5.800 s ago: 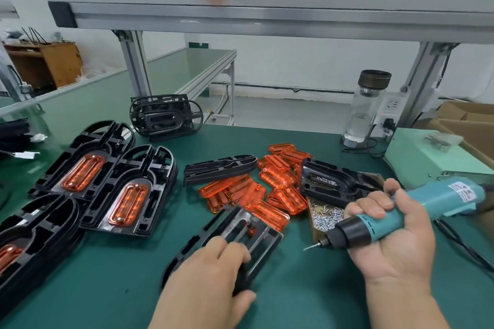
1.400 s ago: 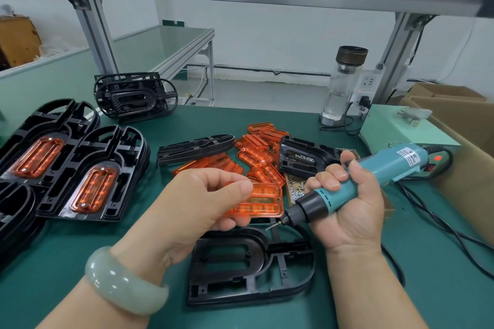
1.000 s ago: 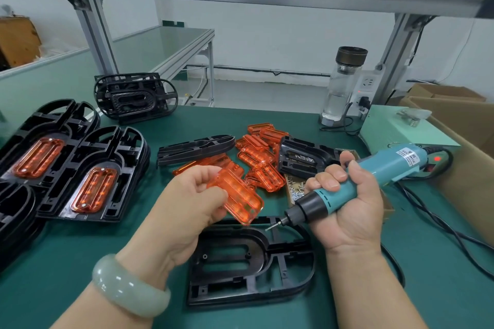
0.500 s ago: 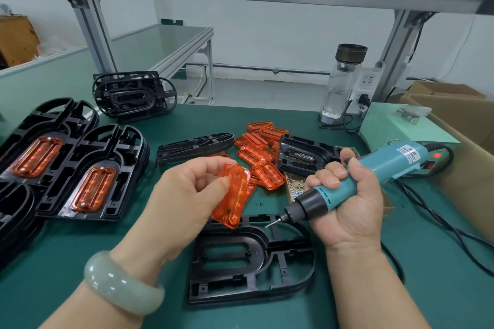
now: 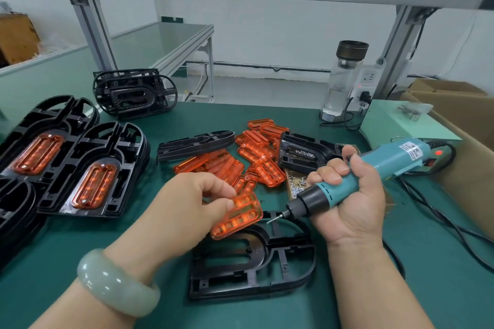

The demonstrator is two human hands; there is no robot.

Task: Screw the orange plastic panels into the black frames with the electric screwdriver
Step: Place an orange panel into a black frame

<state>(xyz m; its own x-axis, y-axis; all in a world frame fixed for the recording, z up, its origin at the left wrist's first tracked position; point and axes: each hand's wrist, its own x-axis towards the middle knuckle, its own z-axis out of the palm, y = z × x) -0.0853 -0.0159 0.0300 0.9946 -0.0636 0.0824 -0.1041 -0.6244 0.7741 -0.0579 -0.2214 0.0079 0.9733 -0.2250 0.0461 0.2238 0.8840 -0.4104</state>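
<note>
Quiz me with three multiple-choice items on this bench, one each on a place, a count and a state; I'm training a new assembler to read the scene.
1. Where is the orange panel that the left hand holds?
A. Lying on the overhead shelf
B. Just above the near black frame
C. Inside the cardboard box

2. How many frames at the left show a fitted orange panel?
A. None
B. Two
C. Five

3. What is the right hand doing?
A. Resting open and empty
B. Holding a second panel
C. Gripping the electric screwdriver

Answers:
1 B: the fingers hold it tilted over the frame's opening.
2 B: two orange inserts show there.
3 C: the fingers wrap its teal body, with the bit pointing toward the frame.
</note>
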